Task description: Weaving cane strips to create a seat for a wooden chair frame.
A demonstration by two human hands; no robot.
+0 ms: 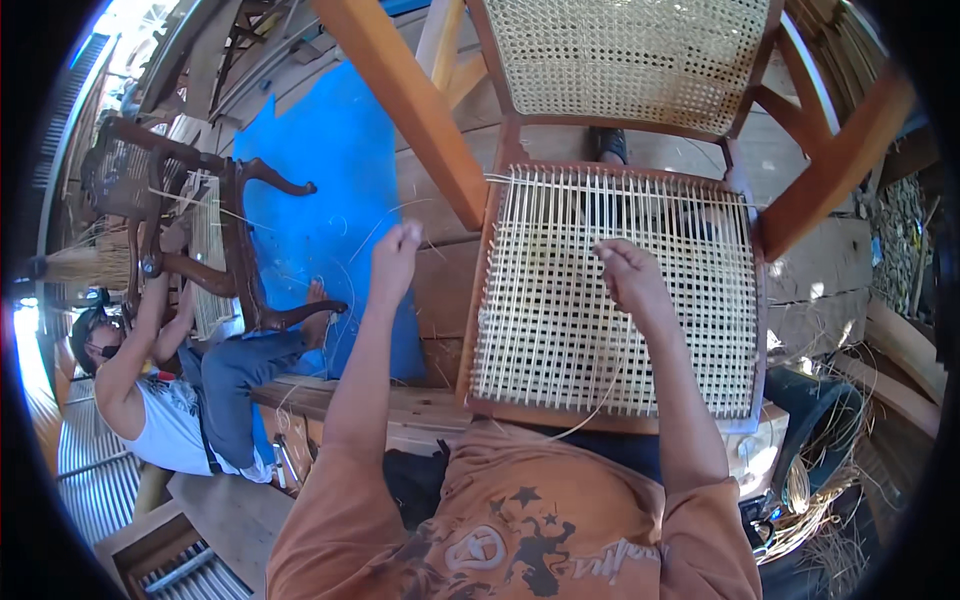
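Note:
In front of me is a wooden chair whose seat (pixel 610 330) is partly woven with pale cane strands. The weave is a dense grid toward my side; near the far rail mostly lengthwise strands show, with gaps between. Above the middle of the seat, my right hand (pixel 634 280) is closed in a pinch. A loose cane strand (pixel 607 395) runs down from it and curves over the seat's near edge. My left hand (pixel 396 258) is raised left of the seat, its fingers closed; what they hold, if anything, I cannot make out.
The chair's finished cane back (pixel 630 60) rises beyond the seat, between thick wooden beams (pixel 410 100). On the left, another person (pixel 170 410) works at a dark carved chair (pixel 235 230) tipped over by a blue sheet (pixel 320 180). Coiled cane (pixel 800 490) and a dark bucket (pixel 825 415) lie at right.

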